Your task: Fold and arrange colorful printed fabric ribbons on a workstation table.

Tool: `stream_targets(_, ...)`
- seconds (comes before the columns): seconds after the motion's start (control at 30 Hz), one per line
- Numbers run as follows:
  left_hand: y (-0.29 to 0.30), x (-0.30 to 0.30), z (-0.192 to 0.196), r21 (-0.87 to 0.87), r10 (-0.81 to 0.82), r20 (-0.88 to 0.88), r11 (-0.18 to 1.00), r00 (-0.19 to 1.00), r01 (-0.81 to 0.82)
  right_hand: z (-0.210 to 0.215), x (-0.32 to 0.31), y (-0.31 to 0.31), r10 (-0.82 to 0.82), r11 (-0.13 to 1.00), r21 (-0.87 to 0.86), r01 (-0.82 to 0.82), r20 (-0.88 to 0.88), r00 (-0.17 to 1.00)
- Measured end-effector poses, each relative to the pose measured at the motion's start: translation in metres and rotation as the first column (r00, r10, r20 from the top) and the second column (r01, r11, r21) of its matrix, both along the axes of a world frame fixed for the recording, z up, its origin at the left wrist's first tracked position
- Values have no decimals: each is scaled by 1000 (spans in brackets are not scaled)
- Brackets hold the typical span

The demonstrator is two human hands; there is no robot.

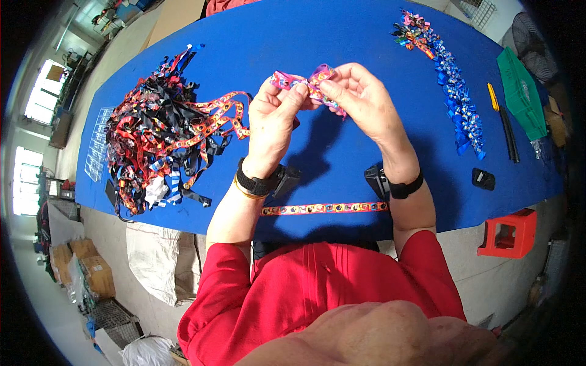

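A pink and purple printed ribbon bow [320, 75] is held up above the blue table between my two hands. My left hand [274, 113] pinches it near its middle with thumb and fingers. On the other side, my right hand [361, 97] grips one of its loops, thumb against the ribbon. A short ribbon end hangs below the right thumb. Close to my left wrist, orange-red patterned ribbons [223, 122] trail out of a big tangled pile of ribbons [159, 134]. One patterned ribbon strip [323, 208] lies straight along the table's near edge, between my forearms.
At the right lies a long row of blue bows [455, 91] with multicoloured ones at its far end. Beyond it are a yellow-and-black tool [502, 122], a green tray [522, 91] and a small black object [483, 179]. A red stool [508, 233] stands off the table's right side.
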State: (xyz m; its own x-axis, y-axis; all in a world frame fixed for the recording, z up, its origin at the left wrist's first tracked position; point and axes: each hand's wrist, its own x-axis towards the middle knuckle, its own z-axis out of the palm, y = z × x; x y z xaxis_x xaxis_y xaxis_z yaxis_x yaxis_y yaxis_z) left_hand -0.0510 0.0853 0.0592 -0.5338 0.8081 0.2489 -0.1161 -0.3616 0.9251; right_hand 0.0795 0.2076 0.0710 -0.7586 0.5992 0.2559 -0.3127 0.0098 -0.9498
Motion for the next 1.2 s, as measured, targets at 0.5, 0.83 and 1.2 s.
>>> stream_targets(0.5,37,-9,-3,-72,-96,113,992,989,105,9,15,24,-264,955,177,236,151,953)
stream_targets(0.83,41,3,-10,-204,-392,-28,903,920,378,13,20,26,-254,883,446,144,198,947)
stream_targets(1.2,39,-3,-11,-238,-410,-42,890,911,389,-5,11,37,-84,973,232,9,316,945)
